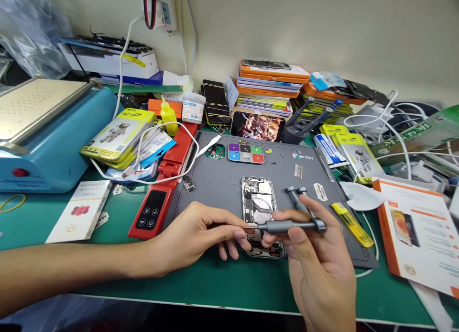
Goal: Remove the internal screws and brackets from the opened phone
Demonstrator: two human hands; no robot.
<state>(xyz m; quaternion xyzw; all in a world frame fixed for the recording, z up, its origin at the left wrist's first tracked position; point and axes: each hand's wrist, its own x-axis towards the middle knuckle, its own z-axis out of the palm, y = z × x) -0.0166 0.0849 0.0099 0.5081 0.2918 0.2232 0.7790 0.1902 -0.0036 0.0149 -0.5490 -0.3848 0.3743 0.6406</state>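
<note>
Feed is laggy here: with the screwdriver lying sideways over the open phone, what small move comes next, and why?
Probably tip the screwdriver upright. The right hand holds it nearly flat, its tip at the open phone beside the left hand, so it cannot turn a screw.

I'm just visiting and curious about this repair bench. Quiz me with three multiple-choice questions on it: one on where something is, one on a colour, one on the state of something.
1. Where does the opened phone lie?
A. on the grey mat
B. on the blue machine
C. on the stack of orange boxes

2. What colour is the small squeeze bottle near the white jar?
A. red
B. yellow
C. black

3. What is the right hand doing?
A. resting flat on the table
B. gripping a white cable
C. holding a grey screwdriver

Answers:
1. A, the phone sits on the grey mat in front of the hands.
2. B, the bottle is bright yellow.
3. C, the fingers pinch the screwdriver, its tip at the phone beside the left hand.
</note>
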